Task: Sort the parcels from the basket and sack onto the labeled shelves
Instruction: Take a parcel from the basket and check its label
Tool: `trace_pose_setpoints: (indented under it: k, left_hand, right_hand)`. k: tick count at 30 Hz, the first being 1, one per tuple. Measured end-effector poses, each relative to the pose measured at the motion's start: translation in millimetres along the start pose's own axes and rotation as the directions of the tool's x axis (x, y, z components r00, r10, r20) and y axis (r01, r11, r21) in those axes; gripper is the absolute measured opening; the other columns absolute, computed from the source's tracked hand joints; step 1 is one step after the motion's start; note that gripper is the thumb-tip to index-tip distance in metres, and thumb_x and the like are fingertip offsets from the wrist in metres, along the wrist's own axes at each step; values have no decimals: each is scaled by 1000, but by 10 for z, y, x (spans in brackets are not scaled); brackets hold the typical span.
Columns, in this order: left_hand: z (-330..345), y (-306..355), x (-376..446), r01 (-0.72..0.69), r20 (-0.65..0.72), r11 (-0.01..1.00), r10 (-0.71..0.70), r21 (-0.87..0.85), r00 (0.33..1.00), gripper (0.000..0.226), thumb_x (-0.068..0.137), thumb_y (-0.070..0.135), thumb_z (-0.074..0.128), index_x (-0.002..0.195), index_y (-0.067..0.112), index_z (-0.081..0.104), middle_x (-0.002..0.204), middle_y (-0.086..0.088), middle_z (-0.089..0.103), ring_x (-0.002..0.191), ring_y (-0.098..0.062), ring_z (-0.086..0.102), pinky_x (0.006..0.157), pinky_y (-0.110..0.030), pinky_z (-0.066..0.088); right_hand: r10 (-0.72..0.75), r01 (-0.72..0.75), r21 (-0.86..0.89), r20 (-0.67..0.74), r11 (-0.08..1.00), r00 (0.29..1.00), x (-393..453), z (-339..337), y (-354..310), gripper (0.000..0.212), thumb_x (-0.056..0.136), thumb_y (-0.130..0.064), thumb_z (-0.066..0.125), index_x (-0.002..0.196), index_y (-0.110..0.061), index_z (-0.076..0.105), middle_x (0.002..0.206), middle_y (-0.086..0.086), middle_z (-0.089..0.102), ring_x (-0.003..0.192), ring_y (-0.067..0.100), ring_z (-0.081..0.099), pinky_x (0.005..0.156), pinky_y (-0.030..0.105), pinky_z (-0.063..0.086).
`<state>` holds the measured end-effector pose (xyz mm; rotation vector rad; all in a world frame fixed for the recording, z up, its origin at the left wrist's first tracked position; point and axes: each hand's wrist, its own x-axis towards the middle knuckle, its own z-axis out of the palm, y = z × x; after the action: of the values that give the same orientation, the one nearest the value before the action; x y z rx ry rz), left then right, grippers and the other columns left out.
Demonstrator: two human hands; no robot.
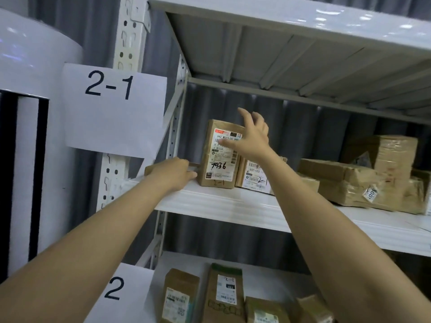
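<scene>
A white metal shelf [233, 205] carries a paper label "2-1" [109, 108] on its left post. On it stands an upright brown parcel [218, 176] marked "7936" and "2-1". My right hand [251, 138] reaches over this parcel's top right corner with fingers spread and the thumb against its label. Behind my right forearm stands a second labelled parcel [253, 176]. My left hand [173, 174] grips a flat brown parcel [149, 170] at the shelf's left end, just left of the upright one; my hand hides most of it.
Several taped brown parcels [354, 183] are piled at the right of the same shelf. The shelf below holds several upright parcels [224, 292] beside a label showing "2" [114, 291]. Another shelf board [303, 19] runs overhead. A white cylinder [30, 66] stands at the left.
</scene>
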<state>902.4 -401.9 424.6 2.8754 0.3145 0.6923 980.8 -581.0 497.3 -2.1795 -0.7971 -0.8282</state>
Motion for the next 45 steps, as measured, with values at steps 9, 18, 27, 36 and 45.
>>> trace_pose_setpoints:
  k: [9,18,27,36,45]
  left_hand:
    - [39,16,-26,79,42,997,-79,6,996,49,95,54,42,129,20,53,124,-1,58,107,-21,56,91,-40,48]
    - [60,-2,52,100,69,995,-98,-28,993,37,95,37,52,129,23,58,125,1,60,108,-22,56,92,-37,47]
    - [131,102,258,137,107,990,-132,-42,985,32,94,35,54,123,23,62,123,-1,62,110,-25,56,97,-40,45]
    - [180,123,266,189,102,975,-178,-116,979,50,97,23,43,147,26,37,146,-3,45,128,-28,47,102,-34,40]
    - [194,297,224,164,65,848,-152,-504,986,68,94,45,54,152,27,22,148,6,42,135,-20,41,101,-34,35]
  right_hand:
    - [-81,74,48,164,996,983,280,-75,229,98,67,-63,77,148,-46,25,159,-1,19,147,28,14,116,59,23]
    - [-137,70,248,265,966,954,380,-7,343,57,79,-33,79,128,-32,49,119,-4,60,103,14,63,85,35,56]
    - [-145,138,48,215,989,966,412,45,189,63,78,-48,76,131,-30,48,120,-1,41,99,20,57,87,34,52]
    - [-136,105,210,142,972,980,449,-171,311,64,90,-65,49,143,-31,40,143,3,41,126,21,47,100,35,41]
    - [217,-99,-297,394,950,893,255,-285,1119,71,84,-68,56,145,-35,40,145,-1,51,130,28,51,109,54,37]
